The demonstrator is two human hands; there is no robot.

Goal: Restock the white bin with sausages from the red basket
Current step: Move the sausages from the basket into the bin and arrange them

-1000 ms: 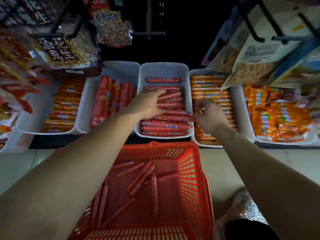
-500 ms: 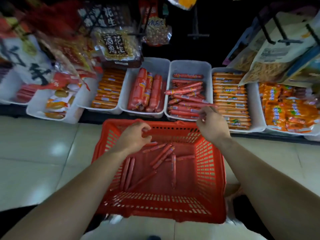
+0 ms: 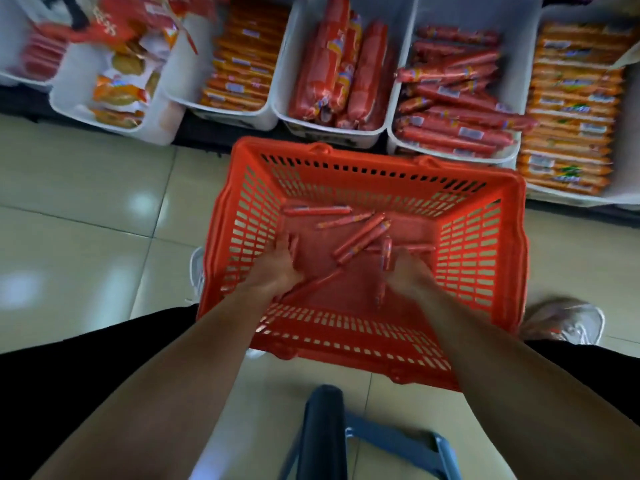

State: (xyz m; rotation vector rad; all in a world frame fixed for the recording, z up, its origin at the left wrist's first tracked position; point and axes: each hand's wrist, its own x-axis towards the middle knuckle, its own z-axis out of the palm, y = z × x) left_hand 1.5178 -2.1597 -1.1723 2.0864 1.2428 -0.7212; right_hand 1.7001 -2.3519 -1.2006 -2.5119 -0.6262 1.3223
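1. Head view, looking straight down: my two bare forearms run into the basket [image 3: 485,244], a red plastic lattice of slots with a thick moulded rim. It sits on glossy pale tiles [image 3: 86,202].
2. Loose sausages [image 3: 363,233] lie on the basket's floor. They are thin, smooth, shiny red tubes with pinched ends, crossed at odd angles, and one lies flat along the far wall.
3. My left hand [image 3: 277,268] is low by the basket's left wall. Its fingers are stretched fairly straight with the tips on a couple of tubes, and nothing is clasped. One long tube runs slantwise under the wrist.
4. My right hand [image 3: 408,271] is down at the middle-right of the floor, just beside a tube pointing away from me. It is smeared by blur, so I cannot tell whether it grasps anything or hangs slack.
5. The white bin [image 3: 519,46] is smooth plastic with rounded corners and stands just past the basket's far right corner. It holds a stack [image 3: 450,129] of the same slim red tubes, laid mostly crosswise.
6. A tub to its left holds fat rolls [image 3: 332,64] in crinkled red wrap, and the tub to its right holds flat orange packs [image 3: 571,98] in tidy layers.
7. A pale shoe [image 3: 564,323] rests on the tiles right of the basket.
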